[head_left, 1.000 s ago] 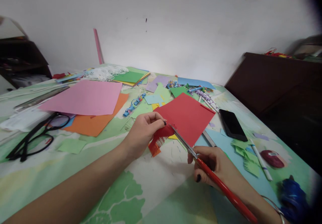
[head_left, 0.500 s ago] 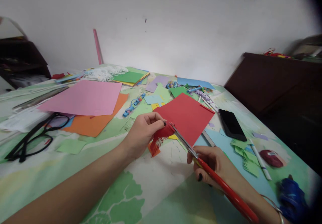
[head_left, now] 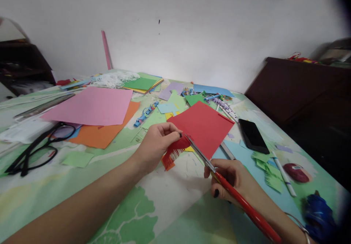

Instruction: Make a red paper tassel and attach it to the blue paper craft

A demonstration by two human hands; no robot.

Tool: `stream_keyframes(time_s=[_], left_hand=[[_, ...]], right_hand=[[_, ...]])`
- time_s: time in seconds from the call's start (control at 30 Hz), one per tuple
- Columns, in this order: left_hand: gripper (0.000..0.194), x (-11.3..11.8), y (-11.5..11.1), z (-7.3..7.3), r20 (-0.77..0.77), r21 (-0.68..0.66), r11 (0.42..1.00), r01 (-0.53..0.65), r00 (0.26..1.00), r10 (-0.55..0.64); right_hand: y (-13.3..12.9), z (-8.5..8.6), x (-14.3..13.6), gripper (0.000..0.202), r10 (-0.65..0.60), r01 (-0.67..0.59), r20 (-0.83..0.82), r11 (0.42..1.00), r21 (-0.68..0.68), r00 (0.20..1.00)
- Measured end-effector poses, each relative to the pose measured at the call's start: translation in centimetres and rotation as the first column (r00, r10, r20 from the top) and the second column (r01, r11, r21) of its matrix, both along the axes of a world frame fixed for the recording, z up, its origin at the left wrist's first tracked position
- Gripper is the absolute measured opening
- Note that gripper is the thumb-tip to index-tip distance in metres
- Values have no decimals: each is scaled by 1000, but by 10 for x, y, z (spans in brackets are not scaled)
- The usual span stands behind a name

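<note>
My left hand [head_left: 159, 141] pinches a red paper strip [head_left: 175, 148] between thumb and fingers. Thin fringe cuts run along the strip's lower edge, and it hangs above the table. My right hand [head_left: 230, 176] is wrapped round a pair of scissors [head_left: 204, 158] with long red handles. The blade tips reach the strip just right of my left fingertips. Behind the strip lies a red paper sheet [head_left: 201, 125]. A small orange paper piece [head_left: 168, 163] shows below the fringe.
Black glasses [head_left: 41, 149], a pink sheet [head_left: 93, 105] and an orange sheet [head_left: 106, 136] lie at left. On the right are a phone [head_left: 252, 136], green fringed scraps [head_left: 270, 171], a white stick [head_left: 285, 176] and a dark blue object [head_left: 319, 216]. A blue curled-paper stick [head_left: 146, 114] lies further back.
Almost nothing differs. The scissors' tips and the red strip have shifted very slightly, while both hands keep their grip.
</note>
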State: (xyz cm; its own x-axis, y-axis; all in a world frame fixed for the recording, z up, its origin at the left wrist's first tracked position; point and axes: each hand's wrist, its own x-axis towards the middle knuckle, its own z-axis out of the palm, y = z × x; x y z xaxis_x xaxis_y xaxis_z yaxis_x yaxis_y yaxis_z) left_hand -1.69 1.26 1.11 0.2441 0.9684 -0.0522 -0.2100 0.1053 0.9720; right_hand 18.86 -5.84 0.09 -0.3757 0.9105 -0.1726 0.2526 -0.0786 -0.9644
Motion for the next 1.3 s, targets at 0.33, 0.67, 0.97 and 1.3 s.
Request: stream_keyframes(time_s=[0.33,0.67,0.97,1.3], left_hand=[[9,1,0,0,10,-1,1000,2,1000,-2],[11,1,0,0,20,-11,1000,-3,1000,3],[9,0,-1,2,11,-23,1000,-2,1000,2],[11,0,-1,2,11,-38,999,5,1000,-5]], right_hand=[[-1,1,-2,29,-34,34,25,999,-13,999],[-1,3,-4,34,-33,34,23,999,-6,999],[0,3,-5,33,-64,64,-1,998,-29,998],[0,3,-4,31,-60,60,12,998,-4,998]])
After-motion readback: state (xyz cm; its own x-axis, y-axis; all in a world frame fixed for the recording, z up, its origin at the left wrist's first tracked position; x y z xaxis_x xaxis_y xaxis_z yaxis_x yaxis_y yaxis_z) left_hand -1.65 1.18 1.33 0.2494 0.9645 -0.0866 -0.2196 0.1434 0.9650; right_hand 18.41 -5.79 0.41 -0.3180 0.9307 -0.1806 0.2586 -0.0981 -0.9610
